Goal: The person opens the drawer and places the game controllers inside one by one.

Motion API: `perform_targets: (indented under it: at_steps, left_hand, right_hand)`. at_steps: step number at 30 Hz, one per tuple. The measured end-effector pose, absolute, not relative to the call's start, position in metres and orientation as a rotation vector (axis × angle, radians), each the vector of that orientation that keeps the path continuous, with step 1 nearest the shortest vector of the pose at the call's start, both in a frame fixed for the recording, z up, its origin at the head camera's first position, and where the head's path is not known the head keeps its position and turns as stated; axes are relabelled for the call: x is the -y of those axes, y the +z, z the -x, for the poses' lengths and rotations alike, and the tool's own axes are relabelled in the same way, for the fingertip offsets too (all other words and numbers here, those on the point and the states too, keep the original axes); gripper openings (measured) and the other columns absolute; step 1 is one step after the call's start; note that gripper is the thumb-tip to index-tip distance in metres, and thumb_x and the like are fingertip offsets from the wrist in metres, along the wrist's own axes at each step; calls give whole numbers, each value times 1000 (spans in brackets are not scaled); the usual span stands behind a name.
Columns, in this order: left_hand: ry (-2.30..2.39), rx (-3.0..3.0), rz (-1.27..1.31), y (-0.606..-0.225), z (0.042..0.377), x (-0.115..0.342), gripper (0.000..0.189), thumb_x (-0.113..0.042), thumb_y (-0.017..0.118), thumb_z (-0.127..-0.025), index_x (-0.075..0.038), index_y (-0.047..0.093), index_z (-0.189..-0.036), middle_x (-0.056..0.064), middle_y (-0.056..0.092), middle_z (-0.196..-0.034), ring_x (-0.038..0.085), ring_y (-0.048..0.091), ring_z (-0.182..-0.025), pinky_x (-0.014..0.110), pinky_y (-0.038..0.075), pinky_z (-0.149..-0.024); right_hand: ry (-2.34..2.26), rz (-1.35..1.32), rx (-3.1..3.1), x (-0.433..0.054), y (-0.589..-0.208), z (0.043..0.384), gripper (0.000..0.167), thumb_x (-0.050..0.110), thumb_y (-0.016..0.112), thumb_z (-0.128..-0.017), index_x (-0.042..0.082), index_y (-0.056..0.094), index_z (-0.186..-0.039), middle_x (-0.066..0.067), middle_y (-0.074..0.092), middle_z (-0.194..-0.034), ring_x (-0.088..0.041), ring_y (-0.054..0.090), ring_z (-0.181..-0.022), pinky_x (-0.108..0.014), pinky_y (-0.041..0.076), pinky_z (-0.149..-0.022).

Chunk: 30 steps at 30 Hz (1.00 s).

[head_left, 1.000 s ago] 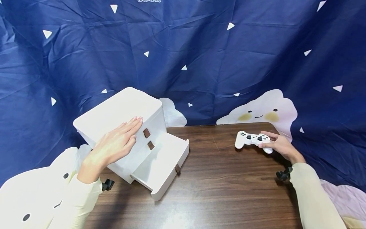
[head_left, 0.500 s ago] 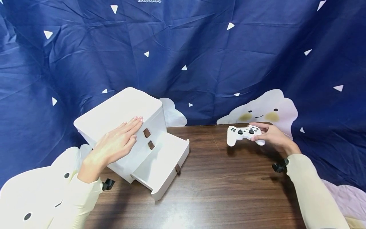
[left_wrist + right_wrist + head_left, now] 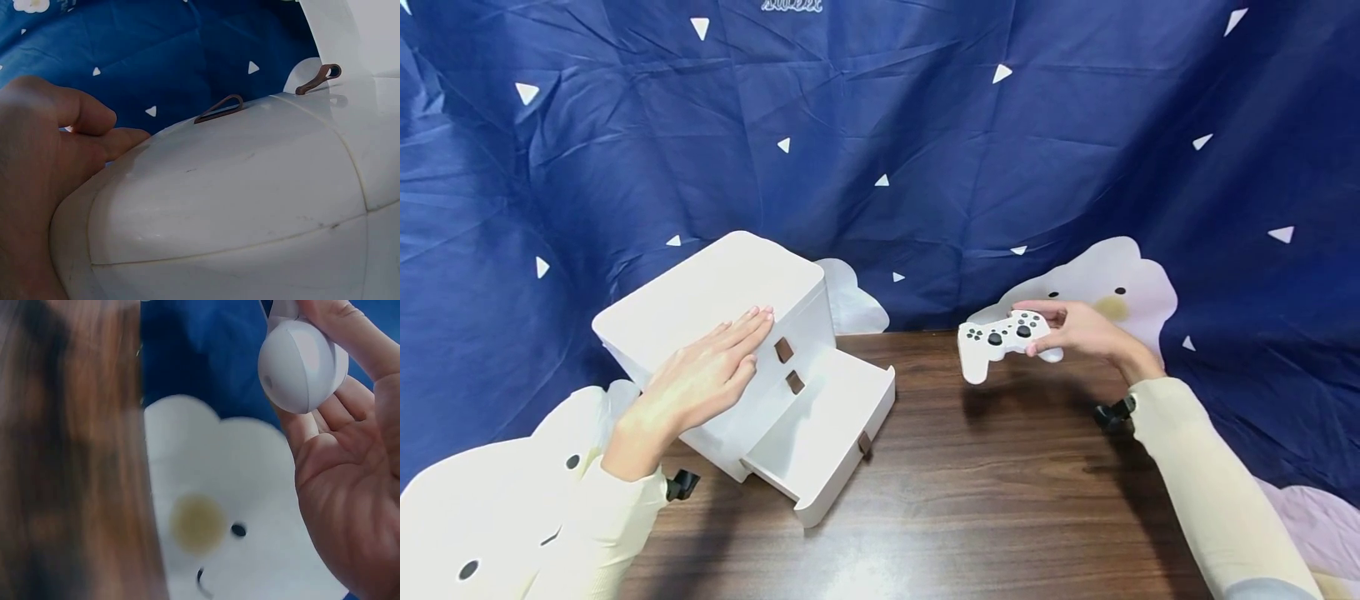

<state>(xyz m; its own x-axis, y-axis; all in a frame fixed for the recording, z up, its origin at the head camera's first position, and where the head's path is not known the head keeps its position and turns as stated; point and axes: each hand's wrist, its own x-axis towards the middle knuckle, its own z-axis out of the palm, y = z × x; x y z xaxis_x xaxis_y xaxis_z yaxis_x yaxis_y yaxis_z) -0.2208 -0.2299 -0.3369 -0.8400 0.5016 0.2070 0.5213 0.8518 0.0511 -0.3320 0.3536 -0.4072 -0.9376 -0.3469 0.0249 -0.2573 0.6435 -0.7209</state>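
A white game controller [image 3: 1009,335] with black thumbsticks hangs above the table, its shadow below it. My right hand [image 3: 1078,333] pinches its right side between thumb and fingers; in the right wrist view the rounded end of a controller grip [image 3: 300,365] shows beside the thumb. On the left stands a small white drawer cabinet [image 3: 715,292]. My left hand [image 3: 703,379] rests with straight fingers on its top, near the front edge. The cabinet's lowest drawer [image 3: 827,425] is pulled out, and its visible floor is bare. Two drawers above are closed, with brown pull tabs [image 3: 219,109].
The brown wooden table [image 3: 1000,483] extends right and in front of the cabinet. Behind it hangs a dark blue cloth [image 3: 925,125] with white triangles and clouds. The drawer's front, with its brown tab [image 3: 864,442], juts out toward the table's middle.
My right hand has lifted the controller from the table's right side and carried it leftward and up. The left hand, the cabinet and the pulled-out drawer have stayed in place.
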Motion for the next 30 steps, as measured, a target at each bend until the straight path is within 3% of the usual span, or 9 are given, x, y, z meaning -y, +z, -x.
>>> perform_targets:
  at_steps: [11, 22, 26, 30]
  left_hand:
    - [-197, 2822, 796, -337, 219, 230, 57, -21, 42, -109, -12, 41, -165, 1, 36, -174, 24, 35, -162, 51, 31, -134]
    - [-196, 2814, 796, -337, 220, 230, 56, -22, 42, -109, -13, 41, -165, 0, 37, -173, 23, 35, -162, 51, 31, -134]
    - [-186, 2827, 792, -336, 220, 230, 57, -23, 41, -109, -13, 40, -165, 1, 35, -174, 24, 34, -162, 50, 31, -134]
    - [-180, 2849, 789, -336, 220, 229, 57, -24, 40, -110, -12, 38, -166, 0, 33, -175, 23, 32, -163, 50, 29, -135]
  right_hand:
    - [-1229, 757, -2567, -299, -377, 344, 85, 13, 97, -75, 12, 61, -152, 1, 78, -102, -5, 67, -88, -18, 58, -72]
    - [-1149, 863, -2499, -245, -352, 351, 83, 17, 99, -73, 18, 65, -148, -4, 79, -107, -14, 69, -89, -20, 57, -72]
    - [-1123, 920, -2475, -225, -344, 353, 85, 19, 100, -71, 17, 65, -148, -4, 79, -115, -15, 70, -92, -22, 58, -74]
    - [-1112, 966, -2431, -207, -338, 355, 86, 17, 101, -69, 15, 65, -148, -4, 79, -112, -16, 69, -91, -22, 58, -74]
